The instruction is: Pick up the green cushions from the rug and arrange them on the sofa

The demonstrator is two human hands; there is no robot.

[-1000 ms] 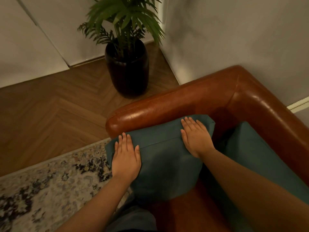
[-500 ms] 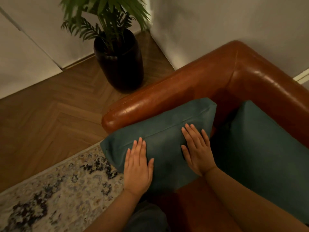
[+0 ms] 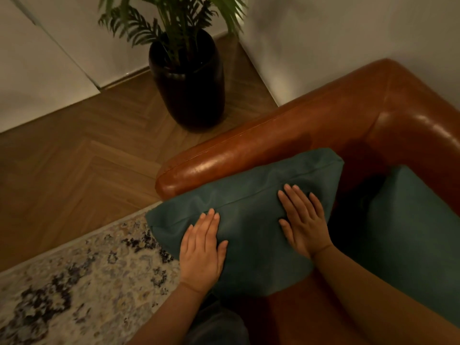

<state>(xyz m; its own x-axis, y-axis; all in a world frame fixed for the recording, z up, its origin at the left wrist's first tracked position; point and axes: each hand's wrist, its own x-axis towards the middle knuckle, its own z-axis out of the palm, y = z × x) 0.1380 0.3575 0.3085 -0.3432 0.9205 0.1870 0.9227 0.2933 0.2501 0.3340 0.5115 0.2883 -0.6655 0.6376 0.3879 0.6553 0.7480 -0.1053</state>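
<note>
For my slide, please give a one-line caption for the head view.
Both hands, left and right, flat on a green cushion leaning against the sofa arm.

sofa arm point(image 3: 249, 155) walls cushion point(image 3: 249, 220) behind, second cushion point(image 3: 410, 232) right, rug point(image 3: 87, 270) side open

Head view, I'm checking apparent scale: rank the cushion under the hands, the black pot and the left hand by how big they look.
1. Cushion
2. Pot
3. Left hand, though nearness to the camera inflates it.
</note>
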